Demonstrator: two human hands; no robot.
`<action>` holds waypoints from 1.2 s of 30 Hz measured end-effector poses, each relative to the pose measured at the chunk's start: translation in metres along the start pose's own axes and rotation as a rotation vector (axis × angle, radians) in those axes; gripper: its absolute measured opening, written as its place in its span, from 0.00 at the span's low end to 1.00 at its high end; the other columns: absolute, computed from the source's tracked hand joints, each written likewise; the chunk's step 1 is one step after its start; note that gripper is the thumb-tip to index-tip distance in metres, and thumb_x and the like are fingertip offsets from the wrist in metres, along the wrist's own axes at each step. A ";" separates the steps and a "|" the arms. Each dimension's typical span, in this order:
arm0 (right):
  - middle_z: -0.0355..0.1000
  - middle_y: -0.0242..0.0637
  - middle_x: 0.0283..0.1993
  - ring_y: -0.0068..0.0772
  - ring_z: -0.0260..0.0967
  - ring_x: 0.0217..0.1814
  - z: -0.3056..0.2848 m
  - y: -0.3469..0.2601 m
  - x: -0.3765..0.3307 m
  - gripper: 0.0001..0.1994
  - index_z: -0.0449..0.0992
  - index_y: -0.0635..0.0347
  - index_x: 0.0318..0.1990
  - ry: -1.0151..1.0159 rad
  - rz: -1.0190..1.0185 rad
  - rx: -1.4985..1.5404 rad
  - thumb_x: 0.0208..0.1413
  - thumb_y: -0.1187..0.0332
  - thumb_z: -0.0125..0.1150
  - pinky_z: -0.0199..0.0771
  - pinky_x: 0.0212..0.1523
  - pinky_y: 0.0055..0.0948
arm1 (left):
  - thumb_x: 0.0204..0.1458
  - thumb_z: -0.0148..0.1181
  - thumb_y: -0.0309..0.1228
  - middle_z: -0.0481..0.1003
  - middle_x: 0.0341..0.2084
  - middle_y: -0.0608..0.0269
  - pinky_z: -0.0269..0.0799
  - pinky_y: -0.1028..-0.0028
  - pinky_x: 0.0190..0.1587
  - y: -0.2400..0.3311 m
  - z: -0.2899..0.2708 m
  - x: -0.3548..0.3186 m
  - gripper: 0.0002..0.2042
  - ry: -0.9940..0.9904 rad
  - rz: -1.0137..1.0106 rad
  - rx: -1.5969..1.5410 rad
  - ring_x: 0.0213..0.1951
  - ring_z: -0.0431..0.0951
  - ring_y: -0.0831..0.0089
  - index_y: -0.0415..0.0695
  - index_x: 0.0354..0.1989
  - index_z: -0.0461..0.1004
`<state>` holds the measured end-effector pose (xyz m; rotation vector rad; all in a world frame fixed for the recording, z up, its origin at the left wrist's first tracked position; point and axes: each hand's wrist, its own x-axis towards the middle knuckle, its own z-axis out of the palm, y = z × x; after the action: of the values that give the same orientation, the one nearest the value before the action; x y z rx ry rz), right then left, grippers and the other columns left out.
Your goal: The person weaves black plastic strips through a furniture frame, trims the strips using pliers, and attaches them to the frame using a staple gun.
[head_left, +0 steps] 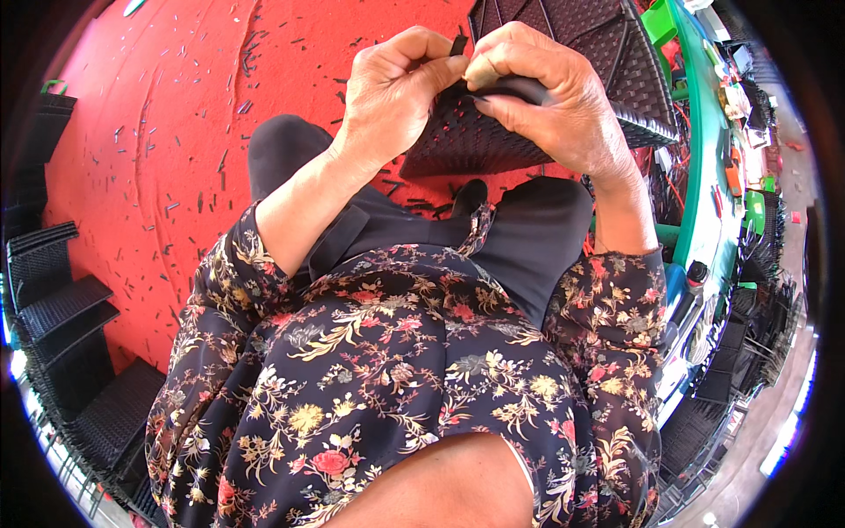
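Note:
A black woven wicker piece (pixel 629 84), with dark bars across its top, stands in front of my knees. Over its near corner my two hands meet, fingertips almost touching. The left hand (pixel 392 92) is closed in a pinch on a short, flat black strip (pixel 459 45), whose end pokes up past the thumb. Curled fingers and thumb of my right hand (pixel 559 97) close around something dark at the same corner. Whether that is the wicker edge or a separate thing, I cannot tell. Where the fingertips meet, they hide the strip's lower end.
Many short black offcuts lie scattered over the red floor covering (pixel 194 114). Stacked black woven pieces (pixel 66 308) line the left side. On the right runs a green-edged table (pixel 704 176) with tools and small items; a bright green object (pixel 658 25) sits near its far end.

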<state>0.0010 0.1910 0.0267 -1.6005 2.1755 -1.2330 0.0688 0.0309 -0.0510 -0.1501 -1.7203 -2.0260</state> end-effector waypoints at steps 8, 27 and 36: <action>0.73 0.28 0.30 0.15 0.66 0.34 -0.008 -0.012 -0.003 0.03 0.77 0.64 0.32 0.178 0.302 0.239 0.53 0.74 0.58 0.66 0.36 0.19 | 0.55 0.55 0.17 0.68 0.26 0.73 0.64 0.83 0.40 0.015 -0.004 -0.007 0.05 -0.072 -0.039 0.006 0.33 0.67 0.85 0.37 0.28 0.68; 0.67 0.31 0.34 0.30 0.67 0.32 -0.001 -0.087 -0.066 0.08 0.66 0.51 0.29 0.297 0.045 -0.063 0.48 0.63 0.58 0.68 0.31 0.32 | 0.49 0.66 0.29 0.72 0.26 0.61 0.73 0.67 0.33 0.110 0.014 -0.061 0.10 -0.070 -0.153 -0.111 0.32 0.71 0.68 0.41 0.19 0.75; 0.66 0.24 0.22 0.23 0.62 0.27 -0.032 -0.122 -0.045 0.07 0.65 0.51 0.24 0.129 0.321 -0.063 0.49 0.63 0.54 0.65 0.30 0.26 | 0.38 0.71 0.18 0.69 0.17 0.69 0.70 0.77 0.26 0.146 0.014 -0.072 0.16 0.171 -0.397 -0.116 0.16 0.66 0.78 0.46 0.13 0.66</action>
<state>0.0881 0.2365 0.1183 -1.1570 2.4514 -1.2071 0.1900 0.0503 0.0561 0.3456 -1.6225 -2.3404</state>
